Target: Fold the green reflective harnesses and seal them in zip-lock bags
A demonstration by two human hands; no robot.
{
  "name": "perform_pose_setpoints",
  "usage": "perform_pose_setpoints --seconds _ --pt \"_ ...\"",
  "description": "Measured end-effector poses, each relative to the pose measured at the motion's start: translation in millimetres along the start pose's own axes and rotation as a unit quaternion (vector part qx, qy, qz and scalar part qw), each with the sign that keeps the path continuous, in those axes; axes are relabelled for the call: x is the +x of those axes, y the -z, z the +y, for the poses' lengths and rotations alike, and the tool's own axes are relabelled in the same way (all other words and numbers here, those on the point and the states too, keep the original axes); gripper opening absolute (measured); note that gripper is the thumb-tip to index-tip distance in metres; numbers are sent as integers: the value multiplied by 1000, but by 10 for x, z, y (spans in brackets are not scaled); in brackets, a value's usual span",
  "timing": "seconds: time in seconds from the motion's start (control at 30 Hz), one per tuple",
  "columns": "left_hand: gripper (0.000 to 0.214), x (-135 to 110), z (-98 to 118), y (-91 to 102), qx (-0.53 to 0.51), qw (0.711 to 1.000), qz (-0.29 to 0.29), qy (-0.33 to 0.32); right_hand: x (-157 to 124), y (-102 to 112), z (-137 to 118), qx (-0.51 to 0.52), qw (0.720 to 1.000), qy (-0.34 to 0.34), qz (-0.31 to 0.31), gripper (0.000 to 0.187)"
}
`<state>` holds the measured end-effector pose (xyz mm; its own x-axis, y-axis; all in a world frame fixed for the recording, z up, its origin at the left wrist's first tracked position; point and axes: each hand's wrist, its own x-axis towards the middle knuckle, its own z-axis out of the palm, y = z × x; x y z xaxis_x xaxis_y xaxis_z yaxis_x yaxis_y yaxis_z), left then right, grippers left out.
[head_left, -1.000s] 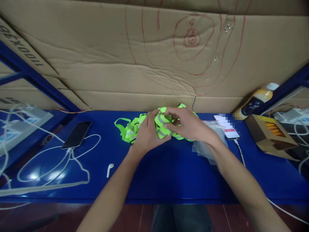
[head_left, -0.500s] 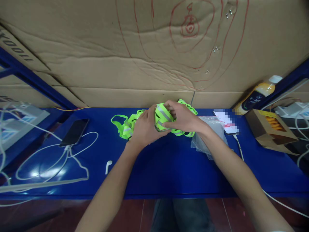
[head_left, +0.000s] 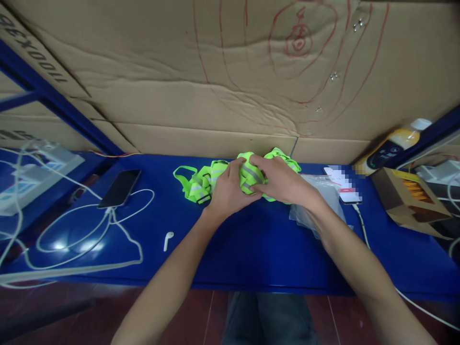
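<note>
A bundle of neon-green straps with grey reflective bands (head_left: 251, 173) lies at the back of the blue table (head_left: 251, 249). My left hand (head_left: 228, 191) grips the bundle from the left, fingers curled around it. My right hand (head_left: 282, 182) is closed over its top and right side, pinching a strap. Loose loops of the same strap (head_left: 190, 184) trail off to the left of my left hand. Part of the bundle is hidden under my fingers.
A dark phone (head_left: 120, 188) with a white cable (head_left: 89, 235) lies at the left, and a white earbud (head_left: 167, 239) sits nearer me. Clear plastic bags (head_left: 323, 196), a second phone (head_left: 343, 189), an open cardboard box (head_left: 409, 203) and a bottle (head_left: 393, 146) are at the right. A cardboard wall (head_left: 215, 96) stands behind.
Both hands have kept hold of the strap bundle, turning and working it slightly. The view has shifted a little to the right and up.
</note>
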<state>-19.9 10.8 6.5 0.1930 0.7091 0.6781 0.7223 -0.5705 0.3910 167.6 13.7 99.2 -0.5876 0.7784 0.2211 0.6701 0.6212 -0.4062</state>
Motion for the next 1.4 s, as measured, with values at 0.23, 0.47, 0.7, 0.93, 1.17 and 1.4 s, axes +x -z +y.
perform_pose_setpoints --seconds 0.23,0.47,0.7,0.93,1.17,1.4 --pt "133 41 46 93 -27 999 11 -38 -22 160 43 145 989 15 -10 19" --pt "135 52 -120 44 -18 995 -63 -72 35 62 198 194 980 7 37 17" --pt "86 -39 18 -80 -16 1000 -18 6 -19 123 71 36 999 19 31 32" --pt "82 -14 202 8 -42 999 -3 -14 -87 61 -225 -115 993 10 2 17" --pt "75 39 242 116 -95 995 -7 16 -28 -1 -295 -163 986 36 21 25" --pt "87 14 275 92 -78 996 -34 -14 -127 244 -133 -8 998 10 57 14"
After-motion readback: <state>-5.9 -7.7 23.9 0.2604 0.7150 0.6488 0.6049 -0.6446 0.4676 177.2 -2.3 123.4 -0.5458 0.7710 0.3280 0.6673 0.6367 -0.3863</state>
